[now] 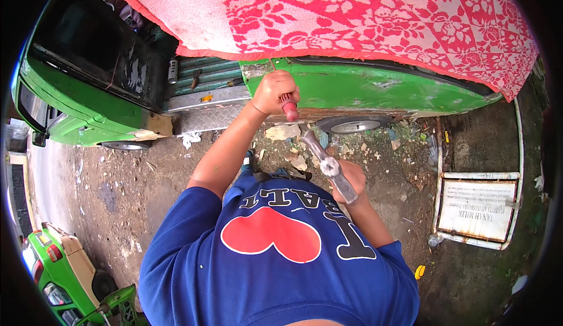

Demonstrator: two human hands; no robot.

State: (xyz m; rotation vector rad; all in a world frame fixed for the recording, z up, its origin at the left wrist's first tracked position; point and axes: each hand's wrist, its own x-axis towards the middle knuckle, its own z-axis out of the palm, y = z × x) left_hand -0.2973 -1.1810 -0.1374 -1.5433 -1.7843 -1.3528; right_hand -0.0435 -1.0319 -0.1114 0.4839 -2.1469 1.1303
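My left hand (pixel 273 91) is closed around a screwdriver (pixel 289 109) with a red handle, whose butt sticks out toward me. Its thin shaft reaches away from my fist to the edge of a green vehicle body panel (pixel 328 85), where the paint is chipped. In front of my chest, closer to me and further right, my right hand (pixel 350 180) grips a hammer (pixel 330 166). The metal head is raised, apart from the screwdriver's butt. The hammer's handle is mostly hidden behind its head and my fingers.
A red and white floral cloth (pixel 375 15) drapes over the vehicle. Tools lie on its ribbed bed (pixel 205 73), left of the panel. Paint flakes litter the ground around a wheel (pixel 355 125). At right stands a white framed sign (pixel 478 208); another green vehicle (pixel 64 273) is lower left.
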